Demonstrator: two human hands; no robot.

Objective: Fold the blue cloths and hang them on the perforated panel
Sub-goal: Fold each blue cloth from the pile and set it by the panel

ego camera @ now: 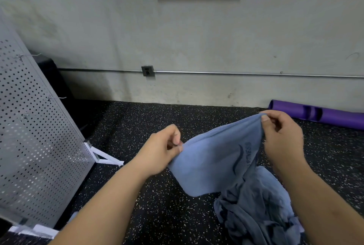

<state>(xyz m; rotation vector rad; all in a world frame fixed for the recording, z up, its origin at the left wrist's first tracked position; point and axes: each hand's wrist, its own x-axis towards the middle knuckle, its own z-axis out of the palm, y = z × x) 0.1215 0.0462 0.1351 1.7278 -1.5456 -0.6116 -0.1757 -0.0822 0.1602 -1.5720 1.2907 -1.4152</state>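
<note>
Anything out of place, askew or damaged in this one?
Nothing looks damaged or spilled. The one untidy thing is the heap of blue cloths, crumpled on the floor at lower right. The left hand and right hand pinch one cloth above it. The perforated panel shows none hung.

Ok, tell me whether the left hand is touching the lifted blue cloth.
Touching. Head view: the left hand pinches the lifted blue cloth at its edge.

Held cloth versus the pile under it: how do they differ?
The held cloth is stretched between the left hand and right hand; the pile lies on the floor. The held cloth looks smooth, logo showing; the pile is crumpled. Both are blue.
</note>
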